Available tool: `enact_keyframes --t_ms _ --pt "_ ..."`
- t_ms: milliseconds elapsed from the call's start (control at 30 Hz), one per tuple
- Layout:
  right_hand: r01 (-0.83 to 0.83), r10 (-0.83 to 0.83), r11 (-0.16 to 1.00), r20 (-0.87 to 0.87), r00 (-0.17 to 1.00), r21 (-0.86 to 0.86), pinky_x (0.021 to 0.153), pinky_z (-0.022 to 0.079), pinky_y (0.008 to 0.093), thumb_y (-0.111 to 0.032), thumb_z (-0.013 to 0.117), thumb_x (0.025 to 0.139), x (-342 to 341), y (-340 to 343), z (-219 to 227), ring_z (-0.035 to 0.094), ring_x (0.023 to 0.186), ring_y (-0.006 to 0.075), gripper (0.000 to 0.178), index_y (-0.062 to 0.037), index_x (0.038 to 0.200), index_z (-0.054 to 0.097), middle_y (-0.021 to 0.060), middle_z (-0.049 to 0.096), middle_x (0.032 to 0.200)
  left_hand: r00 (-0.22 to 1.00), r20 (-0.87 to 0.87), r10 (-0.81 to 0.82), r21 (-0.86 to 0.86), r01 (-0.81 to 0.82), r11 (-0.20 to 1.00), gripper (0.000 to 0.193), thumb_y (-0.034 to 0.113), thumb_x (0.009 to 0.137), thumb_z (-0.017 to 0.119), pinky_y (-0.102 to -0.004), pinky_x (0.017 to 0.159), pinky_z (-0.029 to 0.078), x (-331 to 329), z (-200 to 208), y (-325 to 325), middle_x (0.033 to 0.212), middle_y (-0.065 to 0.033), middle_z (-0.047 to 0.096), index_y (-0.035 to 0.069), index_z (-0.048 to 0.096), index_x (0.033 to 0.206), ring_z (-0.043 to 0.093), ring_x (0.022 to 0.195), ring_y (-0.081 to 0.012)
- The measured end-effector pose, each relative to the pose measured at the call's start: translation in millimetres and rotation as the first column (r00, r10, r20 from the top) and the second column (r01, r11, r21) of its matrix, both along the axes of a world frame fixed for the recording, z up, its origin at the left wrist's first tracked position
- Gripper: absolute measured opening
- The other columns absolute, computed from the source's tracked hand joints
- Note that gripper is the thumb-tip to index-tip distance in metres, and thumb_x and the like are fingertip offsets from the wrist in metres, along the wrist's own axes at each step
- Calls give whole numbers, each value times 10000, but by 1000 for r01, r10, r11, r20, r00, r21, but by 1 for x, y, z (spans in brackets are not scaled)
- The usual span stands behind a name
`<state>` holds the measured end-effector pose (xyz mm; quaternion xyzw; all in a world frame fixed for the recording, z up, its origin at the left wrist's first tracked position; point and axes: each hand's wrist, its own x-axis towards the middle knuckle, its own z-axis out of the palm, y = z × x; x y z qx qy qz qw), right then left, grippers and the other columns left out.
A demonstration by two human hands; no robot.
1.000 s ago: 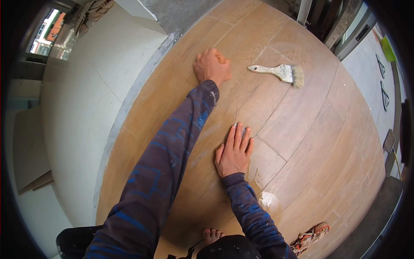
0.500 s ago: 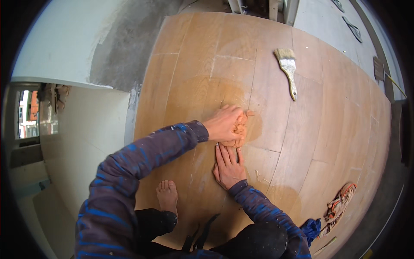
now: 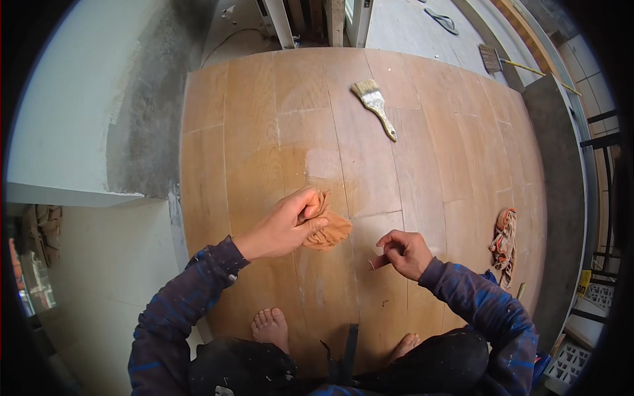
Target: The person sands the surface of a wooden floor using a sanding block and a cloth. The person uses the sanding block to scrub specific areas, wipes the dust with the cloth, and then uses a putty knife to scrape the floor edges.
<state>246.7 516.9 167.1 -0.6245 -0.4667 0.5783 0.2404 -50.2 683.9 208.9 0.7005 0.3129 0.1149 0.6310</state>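
My left hand (image 3: 285, 226) is closed round a crumpled tan-orange cloth (image 3: 332, 231), raised over the wood-look plank floor (image 3: 429, 165). The cloth's loose folds hang out to the right of the fingers. To the right of it, apart from the cloth, my right hand (image 3: 408, 255) is held with curled fingers pinched together. A small reddish shape with a pale tip shows at its fingertips; I cannot make out whether it is a finger or a held scrap. A damp, darker area of floor lies beyond my left hand.
A paint brush (image 3: 375, 109) with a worn white handle lies ahead. A bunched orange-and-white cloth item (image 3: 505, 244) sits at the right. My bare foot (image 3: 270, 327) rests at lower left. Beyond the planks are a broom (image 3: 491, 59), a sandal (image 3: 441, 21) and a grey-patched wall (image 3: 148, 112).
The left hand has lifted the cloth off the floor and come nearer to me. My right hand, earlier flat on the planks, has moved right and curled up. The view has shifted right.
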Motion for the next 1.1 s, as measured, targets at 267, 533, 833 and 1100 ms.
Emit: enact_keyframes --t_ms 267,533,833,1100 --pt "-468 466 884 124 876 -8 766 595 478 -226 732 949 -70 14 62 749 785 404 330 -17 1197 668 199 745 807 880 441 178 -319 -32 947 315 110 1100 617 -241 779 352 16 4 -70 989 31 291 142 316 1014 288 890 -71" --pt "-361 157 908 627 763 213 635 560 485 -294 741 962 -55 -14 59 714 720 386 179 -122 1015 741 132 729 766 925 347 156 -8 -164 987 328 -29 995 673 -279 890 439 -27 15 -63 1092 -42 431 81 418 1169 456 983 -118" --pt "-210 -209 859 693 690 468 628 561 414 -121 771 892 -11 -1 205 718 661 319 55 -70 905 753 118 707 735 965 259 -26 717 -174 675 580 -87 799 742 -399 956 526 -19 105 -16 1180 -158 625 74 617 1341 644 1095 -345" --pt "-532 568 822 368 736 -203 770 571 536 -346 833 896 -19 -35 81 735 788 412 519 -99 1336 711 198 737 764 731 -497 -468 157 606 780 333 228 902 793 -416 980 546 -60 35 -41 1314 -160 633 109 749 1210 658 1103 -377"
